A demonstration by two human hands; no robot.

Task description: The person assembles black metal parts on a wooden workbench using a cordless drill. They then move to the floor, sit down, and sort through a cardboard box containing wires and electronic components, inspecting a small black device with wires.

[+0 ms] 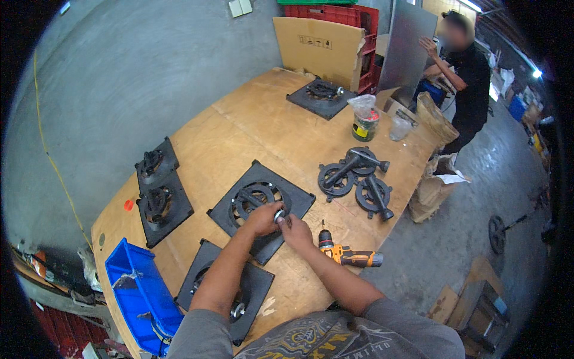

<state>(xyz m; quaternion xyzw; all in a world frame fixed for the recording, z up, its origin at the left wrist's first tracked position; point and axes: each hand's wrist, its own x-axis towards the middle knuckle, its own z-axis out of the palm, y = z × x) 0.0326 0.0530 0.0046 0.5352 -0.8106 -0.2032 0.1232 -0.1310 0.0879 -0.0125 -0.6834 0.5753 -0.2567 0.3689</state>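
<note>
A square black cast-iron burner plate (224,206) lies on the wooden table with a round burner (258,192) in its middle. At its near right side, my left hand (265,220) is closed round the end of the burner. My right hand (296,233) meets it there, thumb and fingers pinched on a small silver round fitting (279,215). The fingers partly hide the fitting. Another black plate (257,284) with a silver-ended burner lies under my left forearm. Close to my right forearm rests an orange and black cordless drill (344,254).
Loose black burners (359,173) lie to the right, near a jar (365,125) topped with plastic. More plates (164,209) stand at left, above a blue bin (134,287); another plate (323,107) sits at the back. A person (472,78) stands beyond the table's far right edge.
</note>
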